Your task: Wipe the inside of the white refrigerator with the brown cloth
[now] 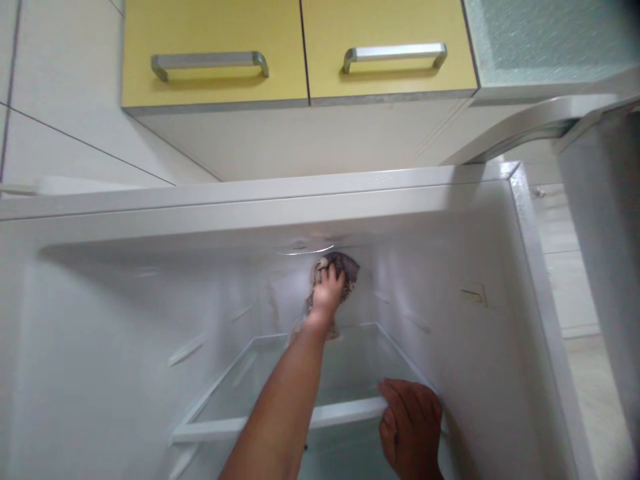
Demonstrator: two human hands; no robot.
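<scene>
My left hand (329, 290) reaches deep into an open fridge. Its fingers press on a crumpled, dark patterned cloth (349, 267) against the back wall, and part of the cloth hangs below the wrist. At the right end of a glass shelf, my right hand (413, 423) curls its fingers round the white front edge (345, 413). The shelf's glass (350, 360) spreads under my left forearm, which hides its middle.
White fridge walls (110, 347) with moulded shelf ribs (187, 350) enclose both arms. The fridge's top edge (260, 193) runs above them. The open door (600, 267) stands at the right. Yellow cabinets (215, 27) with metal handles (210, 61) hang over the fridge.
</scene>
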